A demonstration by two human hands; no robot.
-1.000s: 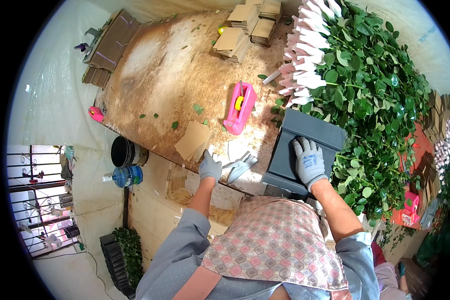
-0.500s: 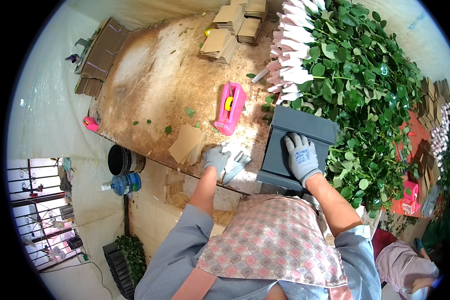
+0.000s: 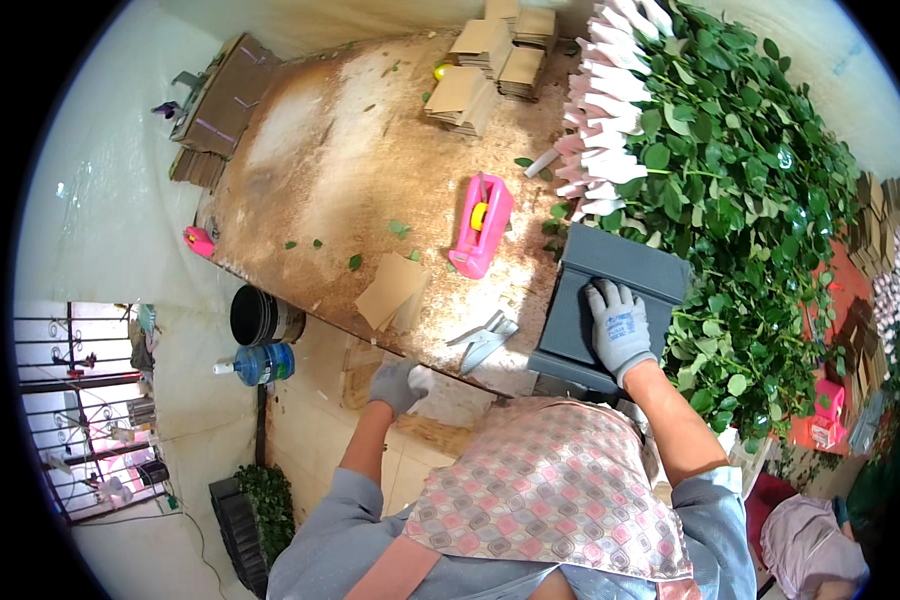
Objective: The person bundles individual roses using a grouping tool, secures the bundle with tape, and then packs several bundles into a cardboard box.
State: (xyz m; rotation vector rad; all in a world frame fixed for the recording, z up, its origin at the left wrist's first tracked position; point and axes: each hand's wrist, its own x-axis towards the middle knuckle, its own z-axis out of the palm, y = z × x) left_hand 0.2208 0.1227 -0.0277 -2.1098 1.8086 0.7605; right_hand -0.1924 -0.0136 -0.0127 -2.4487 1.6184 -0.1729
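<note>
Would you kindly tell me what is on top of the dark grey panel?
The gloved right hand rests on the dark grey panel; nothing else shows there. The surface beneath the palm is covered and cannot be seen.

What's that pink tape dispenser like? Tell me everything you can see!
The pink tape dispenser is long and narrow, shiny like plastic, with a yellow wheel in its hollow middle and a thin dark piece toward its far end. It sits on the worn brown tabletop, its far end slanting slightly right, left of the dark grey panel. Neither the left hand nor the right hand touches it.
</note>
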